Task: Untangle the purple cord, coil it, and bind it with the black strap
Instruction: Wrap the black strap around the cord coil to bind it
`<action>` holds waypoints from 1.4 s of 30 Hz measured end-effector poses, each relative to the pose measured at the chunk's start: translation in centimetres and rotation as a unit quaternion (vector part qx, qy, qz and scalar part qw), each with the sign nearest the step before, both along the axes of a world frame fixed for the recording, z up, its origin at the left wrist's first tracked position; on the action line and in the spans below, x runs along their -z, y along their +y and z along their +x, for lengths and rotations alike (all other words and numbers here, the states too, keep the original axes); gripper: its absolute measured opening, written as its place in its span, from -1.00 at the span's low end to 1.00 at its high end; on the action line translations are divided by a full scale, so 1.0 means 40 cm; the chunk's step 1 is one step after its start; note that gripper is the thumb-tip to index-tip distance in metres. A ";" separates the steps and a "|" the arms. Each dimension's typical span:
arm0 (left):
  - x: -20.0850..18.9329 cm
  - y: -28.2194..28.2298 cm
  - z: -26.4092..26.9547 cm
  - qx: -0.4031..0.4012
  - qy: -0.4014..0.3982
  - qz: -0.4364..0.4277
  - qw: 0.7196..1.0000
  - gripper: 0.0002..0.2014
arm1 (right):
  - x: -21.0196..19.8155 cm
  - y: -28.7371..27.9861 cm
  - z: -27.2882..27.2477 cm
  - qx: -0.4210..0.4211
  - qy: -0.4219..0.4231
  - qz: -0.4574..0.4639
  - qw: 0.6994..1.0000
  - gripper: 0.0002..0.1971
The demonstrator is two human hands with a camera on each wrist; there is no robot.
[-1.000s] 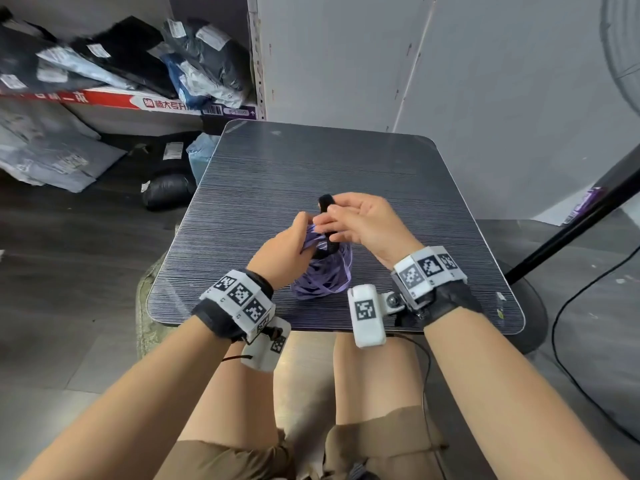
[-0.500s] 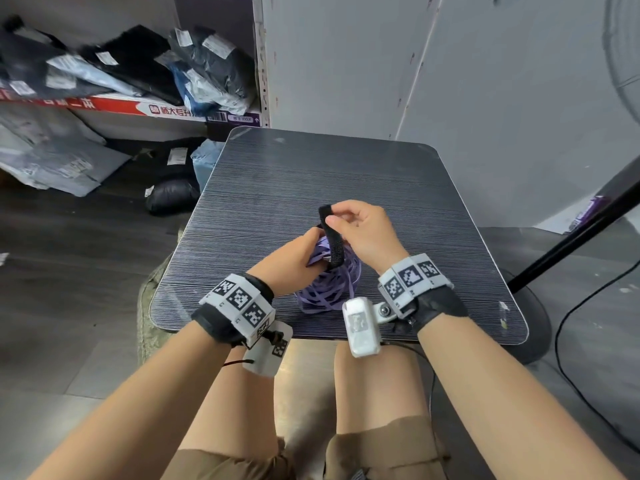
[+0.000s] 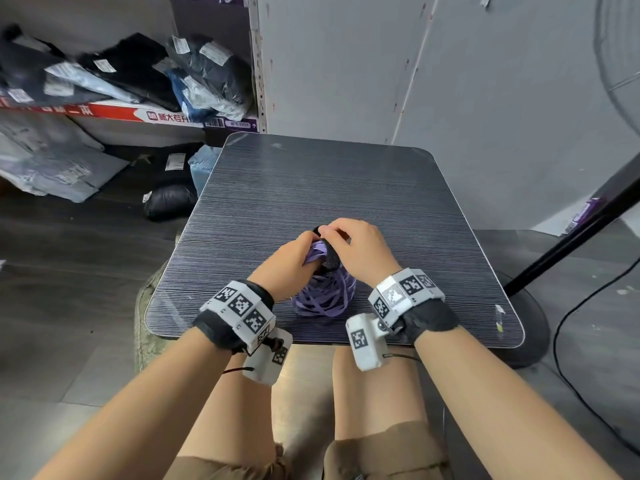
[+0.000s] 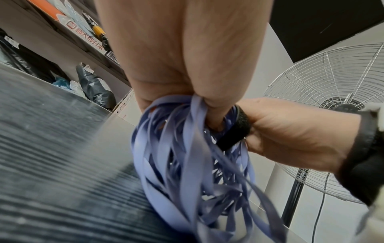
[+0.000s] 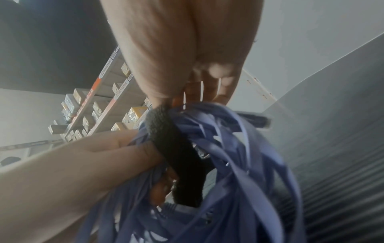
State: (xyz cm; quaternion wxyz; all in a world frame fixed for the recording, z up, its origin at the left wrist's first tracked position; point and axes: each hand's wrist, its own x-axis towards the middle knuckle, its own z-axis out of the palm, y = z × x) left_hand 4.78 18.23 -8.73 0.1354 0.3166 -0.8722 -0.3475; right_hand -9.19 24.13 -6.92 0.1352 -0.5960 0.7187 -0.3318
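The purple cord (image 3: 325,294) is a flat ribbon-like cable bunched into a loose coil, its lower loops resting on the table near the front edge. My left hand (image 3: 289,263) grips the top of the coil (image 4: 187,148), fingers curled round the bundled loops. The black strap (image 3: 329,256) lies over the top of the bundle. My right hand (image 3: 356,249) pinches the strap's upper end and holds it against the cord (image 5: 239,164). In the right wrist view the strap (image 5: 178,154) curves down across the purple loops beside my left-hand fingers (image 5: 129,152).
The dark ribbed table (image 3: 311,188) stretches away beyond my hands. A shelf with bagged parcels (image 3: 114,74) stands at the back left, more bags on the floor. A standing fan (image 4: 332,115) and its black pole (image 3: 571,237) are at the right, by a grey wall.
My right hand has brought the strap's free end down from above the bundle onto the top of the coil. Both hands sit slightly lower and closer together.
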 end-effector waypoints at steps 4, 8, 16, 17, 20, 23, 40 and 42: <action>0.008 -0.011 -0.003 -0.013 0.025 -0.003 1.000 -0.77 | -0.007 0.026 -0.007 -0.042 -0.094 0.048 0.994 -0.79; 0.019 -0.020 -0.002 -0.038 0.020 0.001 0.999 -0.70 | -0.001 0.036 -0.019 -0.086 -0.091 0.106 0.986 -0.57; -0.002 -0.021 -0.010 -0.048 0.019 0.033 0.998 -0.97 | 0.026 0.018 -0.001 -0.068 0.007 0.089 0.994 -0.52; -0.002 -0.022 -0.010 -0.054 0.020 0.039 0.998 -0.95 | 0.026 0.015 0.001 -0.065 0.021 0.087 0.994 -0.52; -0.005 -0.022 -0.005 -0.057 0.033 0.057 0.996 -0.85 | 0.027 0.008 0.004 -0.062 0.051 0.081 0.993 -0.54; -0.012 -0.019 0.001 -0.049 0.048 0.091 0.994 -0.82 | 0.023 0.007 0.008 -0.046 0.042 0.079 0.995 -0.56; -0.026 -0.038 0.014 -0.004 0.149 0.172 0.974 -0.81 | 0.046 -0.016 0.006 0.041 -0.009 0.062 0.997 -0.87; -0.030 -0.045 0.016 0.017 0.135 0.179 0.974 -0.78 | 0.040 -0.010 0.008 0.031 0.012 0.062 0.998 -0.89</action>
